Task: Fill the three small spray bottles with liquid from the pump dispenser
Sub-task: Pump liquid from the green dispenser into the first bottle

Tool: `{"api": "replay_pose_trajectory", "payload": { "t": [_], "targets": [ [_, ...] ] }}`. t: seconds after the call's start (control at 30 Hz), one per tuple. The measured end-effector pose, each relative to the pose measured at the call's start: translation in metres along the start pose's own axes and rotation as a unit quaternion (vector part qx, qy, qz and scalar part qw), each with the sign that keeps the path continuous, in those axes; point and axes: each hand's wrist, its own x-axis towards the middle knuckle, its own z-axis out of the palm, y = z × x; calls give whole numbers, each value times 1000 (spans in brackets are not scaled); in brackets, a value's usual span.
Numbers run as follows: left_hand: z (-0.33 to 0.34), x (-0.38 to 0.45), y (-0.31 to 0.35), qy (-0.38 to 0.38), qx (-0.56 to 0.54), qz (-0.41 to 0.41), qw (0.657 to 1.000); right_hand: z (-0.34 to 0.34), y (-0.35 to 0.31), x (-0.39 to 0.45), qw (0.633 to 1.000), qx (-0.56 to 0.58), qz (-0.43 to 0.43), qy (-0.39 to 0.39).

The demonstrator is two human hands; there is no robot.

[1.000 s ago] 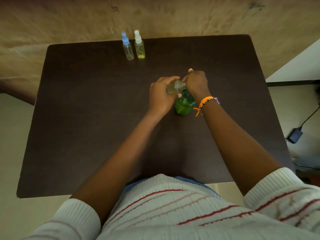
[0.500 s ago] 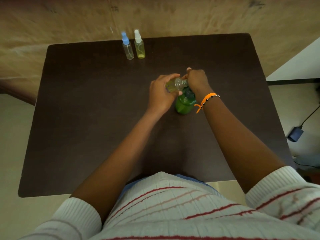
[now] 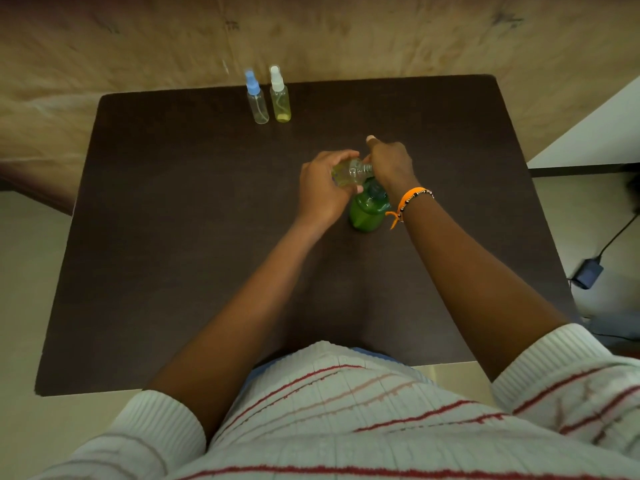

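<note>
A green pump dispenser (image 3: 365, 213) stands on the dark brown table (image 3: 173, 237), right of centre. My left hand (image 3: 320, 192) grips a small clear spray bottle (image 3: 349, 173) without its cap, tilted on its side, with yellowish liquid inside. Its mouth points right, into my right hand (image 3: 391, 164), whose fingers curl down over the dispenser's pump head. The nozzle and the bottle's mouth are hidden under that hand. At the table's far edge stand a blue-capped bottle (image 3: 257, 102) that looks clear and a white-capped bottle (image 3: 280, 100) holding yellowish liquid.
An orange bracelet (image 3: 412, 199) sits on my right wrist. A black adapter with a cable (image 3: 588, 273) lies on the floor to the right of the table. A tan wall runs behind the table's far edge.
Both hands stay on the small bottle and the pump head over the dispenser. No clear movement beyond a slight shift of the view.
</note>
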Motion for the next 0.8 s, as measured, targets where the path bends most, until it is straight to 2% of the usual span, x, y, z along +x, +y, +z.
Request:
{"api": "replay_pose_trajectory", "payload": {
  "t": [0.3,0.5,0.8],
  "targets": [
    [4,-1,-3,3,10,-6,1000,4,5,-4,996,-70,-31,51],
    [1,-2,0,5,9,3,1000,1,3,-3,999,-16,-44,17],
    [3,-2,0,5,-3,-4,1000,1,6,0,998,-49,-30,30]
  ]
}}
